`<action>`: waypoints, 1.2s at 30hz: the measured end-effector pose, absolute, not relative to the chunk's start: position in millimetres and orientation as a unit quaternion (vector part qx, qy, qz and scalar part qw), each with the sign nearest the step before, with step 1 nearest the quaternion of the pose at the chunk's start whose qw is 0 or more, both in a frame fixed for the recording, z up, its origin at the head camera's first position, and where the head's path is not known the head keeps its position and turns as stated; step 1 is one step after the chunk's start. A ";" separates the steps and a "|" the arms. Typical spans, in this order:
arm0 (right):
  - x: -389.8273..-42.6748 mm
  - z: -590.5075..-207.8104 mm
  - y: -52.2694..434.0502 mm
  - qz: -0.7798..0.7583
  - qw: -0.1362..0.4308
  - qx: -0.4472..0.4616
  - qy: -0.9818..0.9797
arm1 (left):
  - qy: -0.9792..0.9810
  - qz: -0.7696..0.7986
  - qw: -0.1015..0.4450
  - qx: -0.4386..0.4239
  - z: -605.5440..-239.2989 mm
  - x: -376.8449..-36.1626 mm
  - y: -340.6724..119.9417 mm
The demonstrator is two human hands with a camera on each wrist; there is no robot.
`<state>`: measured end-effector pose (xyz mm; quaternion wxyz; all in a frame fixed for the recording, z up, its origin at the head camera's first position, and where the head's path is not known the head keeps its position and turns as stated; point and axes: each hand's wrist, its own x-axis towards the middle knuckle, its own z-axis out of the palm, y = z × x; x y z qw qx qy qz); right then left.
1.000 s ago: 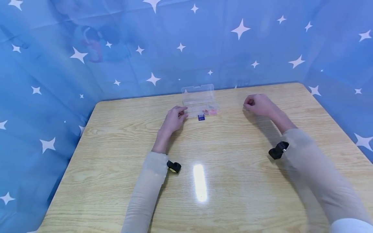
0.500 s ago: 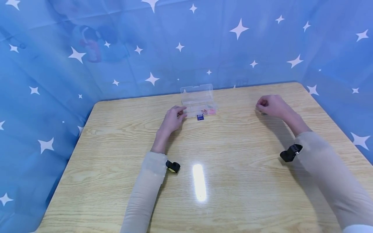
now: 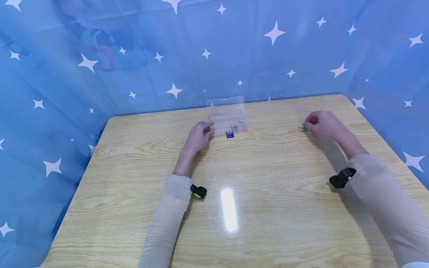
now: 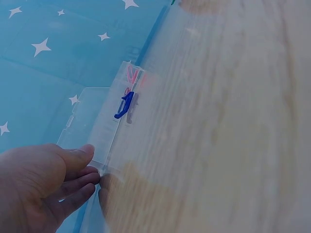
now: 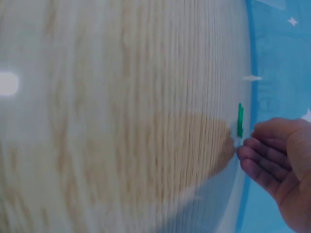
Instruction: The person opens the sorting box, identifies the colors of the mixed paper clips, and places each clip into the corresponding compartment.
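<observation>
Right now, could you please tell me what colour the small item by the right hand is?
The small item is green; it shows best in the right wrist view.

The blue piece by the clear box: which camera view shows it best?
The left wrist view, where the blue piece appears largest and unobstructed. The head view shows it small, beside the clear box; the right wrist view lacks it.

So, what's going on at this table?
Someone is handling small things at a wooden table. Their left hand is at the left end of a clear plastic box, whose lid stands open; pinkish-red paper clips lie inside. The right hand is well off to the right, fingertips at a green paper clip; whether they pinch it, I can't tell.
</observation>
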<state>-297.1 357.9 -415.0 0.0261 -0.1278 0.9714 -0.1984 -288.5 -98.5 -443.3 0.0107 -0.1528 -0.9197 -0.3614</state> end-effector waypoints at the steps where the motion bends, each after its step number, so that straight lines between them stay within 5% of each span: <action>1: -297.1 -415.7 359.2 -0.197 0.026 -0.125 0.972 | -0.919 -0.362 0.010 -0.153 -443.3 -288.4 -98.6; 36: -297.9 -421.3 366.1 -0.188 0.035 -0.115 0.975 | -0.916 -0.371 0.008 -0.152 -442.9 -287.6 -98.7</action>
